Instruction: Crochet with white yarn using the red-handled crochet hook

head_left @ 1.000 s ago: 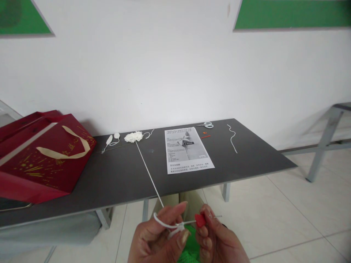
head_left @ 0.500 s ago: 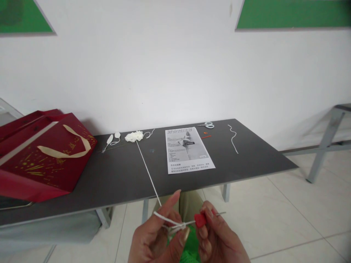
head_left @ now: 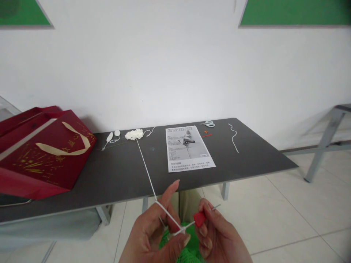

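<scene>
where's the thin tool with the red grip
In the head view, the red-gripped tool sits low, just right of centre, held in the right hand, its far end at the white yarn pinched by the left hand.

Left hand (head_left: 157,232) pinches white yarn (head_left: 146,170); right hand (head_left: 216,232) grips red-handled hook (head_left: 199,218); a sheet (head_left: 189,149) lies on the table (head_left: 123,175).

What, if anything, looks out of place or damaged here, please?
Nothing looks damaged. Mildly odd is a loose strand at the right of the table, lying alone, well apart from the yarn pile.
</scene>
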`<action>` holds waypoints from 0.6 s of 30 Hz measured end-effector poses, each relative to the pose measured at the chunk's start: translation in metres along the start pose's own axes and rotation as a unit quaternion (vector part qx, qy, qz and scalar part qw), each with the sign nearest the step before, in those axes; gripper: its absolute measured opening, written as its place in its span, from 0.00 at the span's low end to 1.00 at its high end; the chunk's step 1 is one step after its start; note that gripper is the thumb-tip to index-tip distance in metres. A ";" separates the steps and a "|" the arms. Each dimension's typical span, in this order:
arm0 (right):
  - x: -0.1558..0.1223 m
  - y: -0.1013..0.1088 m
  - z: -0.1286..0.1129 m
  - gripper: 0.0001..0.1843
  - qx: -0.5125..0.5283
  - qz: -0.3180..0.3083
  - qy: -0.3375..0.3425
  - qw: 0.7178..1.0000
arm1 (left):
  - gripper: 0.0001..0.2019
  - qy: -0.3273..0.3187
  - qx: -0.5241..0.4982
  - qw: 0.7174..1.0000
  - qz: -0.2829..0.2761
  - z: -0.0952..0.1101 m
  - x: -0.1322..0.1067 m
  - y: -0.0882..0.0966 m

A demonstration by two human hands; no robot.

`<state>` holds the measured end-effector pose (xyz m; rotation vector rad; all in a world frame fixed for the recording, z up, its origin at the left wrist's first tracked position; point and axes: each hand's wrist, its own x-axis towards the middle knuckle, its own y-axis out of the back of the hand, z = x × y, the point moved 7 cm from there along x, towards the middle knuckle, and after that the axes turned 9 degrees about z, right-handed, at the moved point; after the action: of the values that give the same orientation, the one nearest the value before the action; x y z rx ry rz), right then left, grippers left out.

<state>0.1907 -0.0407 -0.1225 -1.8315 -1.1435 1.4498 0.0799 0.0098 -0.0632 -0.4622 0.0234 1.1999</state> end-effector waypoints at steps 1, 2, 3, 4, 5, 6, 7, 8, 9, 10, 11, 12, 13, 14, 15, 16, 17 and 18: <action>0.001 0.001 -0.002 0.10 -0.002 0.000 0.007 1.000 | 0.30 0.006 -0.007 1.000 0.002 0.000 0.000 0.000; 0.002 0.002 -0.004 0.10 -0.004 -0.001 0.015 1.000 | 0.30 0.011 -0.015 1.000 0.004 0.000 0.000 0.001; 0.002 0.003 -0.007 0.10 -0.003 0.000 0.026 1.000 | 0.31 0.016 -0.022 1.000 0.006 0.000 -0.001 0.001; 0.002 0.004 -0.010 0.10 -0.004 0.002 0.037 0.999 | 0.32 0.019 -0.028 0.999 0.009 0.000 -0.001 0.001; 0.001 0.005 -0.014 0.09 -0.009 0.008 0.046 0.999 | 0.33 0.023 -0.029 0.999 0.012 0.001 -0.001 0.002; 0.000 0.005 -0.017 0.09 -0.016 0.013 0.054 0.998 | 0.34 0.026 -0.026 0.999 0.017 0.001 -0.002 0.002; -0.002 0.005 -0.019 0.09 -0.025 0.015 0.059 0.998 | 0.36 0.029 -0.020 0.999 0.020 0.001 -0.002 0.003; -0.004 0.004 -0.021 0.09 -0.035 0.015 0.062 0.997 | 0.37 0.032 -0.014 0.999 0.023 0.001 -0.003 0.003; -0.005 0.002 -0.023 0.09 -0.043 0.012 0.065 0.997 | 0.38 0.034 -0.008 0.999 0.025 0.000 -0.004 0.003; -0.007 0.001 -0.024 0.09 -0.046 0.009 0.067 0.997 | 0.38 0.033 -0.002 0.999 0.029 0.001 -0.004 0.004; -0.007 0.000 -0.025 0.09 -0.046 0.008 0.069 0.997 | 0.38 0.031 0.003 0.999 0.034 0.001 -0.005 0.004; -0.008 -0.001 -0.025 0.09 -0.045 0.009 0.068 0.997 | 0.37 0.027 0.006 0.999 0.038 0.002 -0.006 0.005; -0.008 0.000 -0.024 0.09 -0.045 0.013 0.065 0.997 | 0.35 0.024 0.007 0.999 0.042 0.002 -0.006 0.005; -0.008 0.000 -0.024 0.09 -0.045 0.016 0.061 0.997 | 0.34 0.022 0.007 0.999 0.043 0.002 -0.007 0.005; -0.008 0.000 -0.023 0.09 -0.046 0.021 0.057 0.997 | 0.32 0.021 0.004 0.999 0.041 0.003 -0.007 0.004; -0.008 0.001 -0.023 0.09 -0.047 0.025 0.053 0.997 | 0.31 0.019 0.000 0.999 0.037 0.003 -0.008 0.003; -0.008 0.002 -0.023 0.09 -0.046 0.030 0.051 0.997 | 0.30 0.017 -0.004 0.999 0.033 0.004 -0.008 0.002; -0.008 0.002 -0.023 0.09 -0.045 0.034 0.051 0.997 | 0.30 0.015 -0.008 0.999 0.030 0.005 -0.008 0.002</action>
<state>0.2128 -0.0463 -0.1142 -1.9993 -1.1240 1.3447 0.0744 0.0047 -0.0573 -0.4966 0.0541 1.2531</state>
